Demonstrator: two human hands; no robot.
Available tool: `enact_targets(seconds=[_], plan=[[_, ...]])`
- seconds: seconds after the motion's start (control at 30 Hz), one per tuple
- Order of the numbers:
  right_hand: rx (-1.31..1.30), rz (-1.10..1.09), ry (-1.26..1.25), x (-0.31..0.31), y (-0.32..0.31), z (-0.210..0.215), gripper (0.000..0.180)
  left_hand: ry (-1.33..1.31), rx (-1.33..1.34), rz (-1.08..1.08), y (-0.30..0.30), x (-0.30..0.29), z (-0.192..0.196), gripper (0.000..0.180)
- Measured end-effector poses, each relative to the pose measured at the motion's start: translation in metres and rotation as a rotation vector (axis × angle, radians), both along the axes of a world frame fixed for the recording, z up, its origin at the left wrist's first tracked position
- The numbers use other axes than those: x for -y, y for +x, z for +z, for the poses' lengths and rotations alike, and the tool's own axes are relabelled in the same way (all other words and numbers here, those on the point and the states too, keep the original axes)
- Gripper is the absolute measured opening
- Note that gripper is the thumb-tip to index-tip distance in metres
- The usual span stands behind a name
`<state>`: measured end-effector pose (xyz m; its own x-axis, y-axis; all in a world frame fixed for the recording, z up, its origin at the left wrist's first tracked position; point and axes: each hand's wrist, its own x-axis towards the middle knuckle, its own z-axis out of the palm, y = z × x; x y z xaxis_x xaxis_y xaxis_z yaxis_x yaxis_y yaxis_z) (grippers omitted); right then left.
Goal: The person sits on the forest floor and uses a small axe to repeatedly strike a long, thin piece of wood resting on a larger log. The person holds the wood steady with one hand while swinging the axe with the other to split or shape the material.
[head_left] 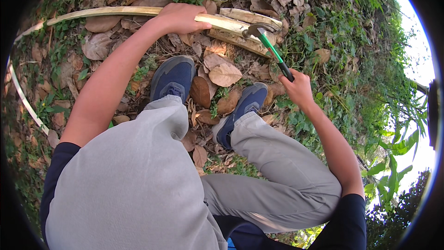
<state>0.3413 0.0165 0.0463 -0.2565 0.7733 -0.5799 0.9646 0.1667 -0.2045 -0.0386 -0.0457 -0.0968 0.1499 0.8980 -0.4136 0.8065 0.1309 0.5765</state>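
My left hand (182, 17) is closed around a long, pale wooden strip (101, 11) that runs off to the far left. In my right hand (299, 89) is a claw hammer (270, 46) with a green and black handle, gripped near its lower end. The hammer's metal head is at the right end of the strip; whether it touches the wood I cannot tell. Beneath and beside that end lie rough pieces of split wood, one behind (249, 15) and one in front (240, 41).
Dry brown leaves (225, 74) and green plants (342, 65) cover the ground. My two blue shoes (173, 76) stand just nearer than the wood. Another thin pale strip (27, 95) lies at the left edge. Broad-leaved plants (393, 176) grow at the right.
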Motion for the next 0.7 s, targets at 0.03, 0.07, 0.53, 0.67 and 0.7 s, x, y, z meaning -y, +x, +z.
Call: enact_targets(seconds=[0.03, 0.07, 0.53, 0.67, 0.7], plan=[[-0.032, -0.012, 0.018, -0.001, -0.001, 0.003, 0.032, 0.002, -0.004, 0.002, 0.000, 0.001, -0.001, 0.056], [-0.064, -0.024, 0.036, -0.002, -0.004, 0.006, 0.033, 0.024, -0.006, 0.012, -0.001, 0.002, -0.002, 0.056], [-0.323, 0.049, -0.005, -0.017, -0.050, 0.080, 0.031, -0.122, 0.028, 0.002, 0.004, -0.006, 0.017, 0.058], [-0.288, 0.050, 0.052, 0.002, -0.063, 0.083, 0.036, -0.107, 0.005, 0.044, 0.004, -0.007, 0.015, 0.057], [-0.316, 0.029, 0.077, 0.012, -0.068, 0.079, 0.036, -0.097, 0.001, 0.040, 0.004, -0.007, 0.017, 0.057]])
